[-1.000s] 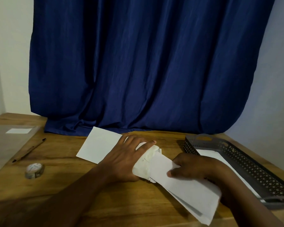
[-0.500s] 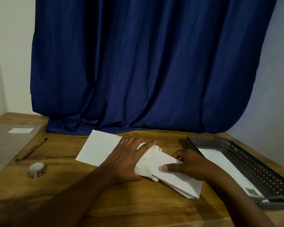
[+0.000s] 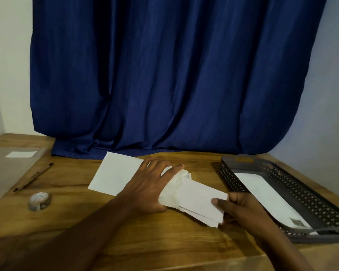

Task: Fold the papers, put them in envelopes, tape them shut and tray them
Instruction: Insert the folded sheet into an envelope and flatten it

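Change since one second ago: the folded paper (image 3: 201, 202) now shows far less of its length outside the envelope (image 3: 114, 174). One second ago a long strip trailed toward the lower right of the frame; half a second ago it was shorter; now only a short stub projects just right of centre. I read this as insertion in progress, not complete.

Hand states:
- My left hand (image 3: 145, 189) lies over the envelope at frame centre, fingers spread toward the curtain (image 3: 164, 75) and thumb wrapped round the crumpled mouth (image 3: 176, 179), grasping it where the paper enters. Its position matches both earlier views.
- My right hand (image 3: 241, 210) pinches the outer end of the folded paper, thumb on top and fingers curled beneath. It has moved toward centre with the paper.

Location of task items: the envelope rests flat on the table (image 3: 164, 241), its far half visible at centre left. The paper stub sits between both hands, touching each. The tape roll (image 3: 40, 201) stands at the lower left, well apart. The tray (image 3: 294, 194) occupies the right of the frame and already holds one envelope (image 3: 270, 198).

Implication: the mouth is wrinkled, so I judge the remaining push may jam or buckle the layers. Taping and traying are not yet done for this piece.

A pen (image 3: 32, 178) lies at the left.
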Demonstrator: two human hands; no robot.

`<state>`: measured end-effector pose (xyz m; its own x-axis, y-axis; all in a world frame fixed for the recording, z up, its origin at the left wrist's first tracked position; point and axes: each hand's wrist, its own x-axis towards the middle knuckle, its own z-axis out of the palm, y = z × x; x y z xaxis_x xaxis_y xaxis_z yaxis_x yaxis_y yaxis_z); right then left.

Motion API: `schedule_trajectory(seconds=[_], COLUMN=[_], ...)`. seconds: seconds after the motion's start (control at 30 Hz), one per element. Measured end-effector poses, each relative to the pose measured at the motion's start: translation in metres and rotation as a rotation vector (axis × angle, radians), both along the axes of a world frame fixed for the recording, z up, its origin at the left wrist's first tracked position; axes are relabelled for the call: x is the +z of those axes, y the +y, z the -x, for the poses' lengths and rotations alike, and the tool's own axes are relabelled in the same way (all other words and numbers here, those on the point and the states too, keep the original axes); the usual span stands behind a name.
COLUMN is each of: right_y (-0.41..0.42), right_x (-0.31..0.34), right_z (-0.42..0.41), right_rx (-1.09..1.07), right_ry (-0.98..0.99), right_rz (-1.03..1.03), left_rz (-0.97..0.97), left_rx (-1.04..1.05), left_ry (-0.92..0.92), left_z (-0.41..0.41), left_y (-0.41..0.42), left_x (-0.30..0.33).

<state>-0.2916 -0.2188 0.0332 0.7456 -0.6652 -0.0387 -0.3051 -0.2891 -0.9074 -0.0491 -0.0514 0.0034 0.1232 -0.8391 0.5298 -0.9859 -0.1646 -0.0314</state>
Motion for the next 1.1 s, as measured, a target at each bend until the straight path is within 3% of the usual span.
schedule_trajectory(seconds=[0.43,0.6,0.7,1.1], right_y=[0.05,0.044,0.049,0.057], right_x=[-0.018,-0.031,-0.033,-0.044], right_z=[-0.068,-0.06,-0.065,-0.096], right_rx=[-0.026,-0.013,0.0,-0.001], right_ry=[-0.25,-0.284,-0.342,-0.348], right_rz=[0.133,0.014,0.074,0.148], left_rz=[0.009,0.029,0.025,0.035], left_rx=[-0.014,-0.023,-0.034,-0.043], left_ry=[-0.001,0.013,-0.002,-0.016], left_z=[0.004,0.002,0.006,0.007], left_y=[-0.002,-0.003,-0.004,-0.006], left_x=[0.0,-0.001,-0.001,-0.004])
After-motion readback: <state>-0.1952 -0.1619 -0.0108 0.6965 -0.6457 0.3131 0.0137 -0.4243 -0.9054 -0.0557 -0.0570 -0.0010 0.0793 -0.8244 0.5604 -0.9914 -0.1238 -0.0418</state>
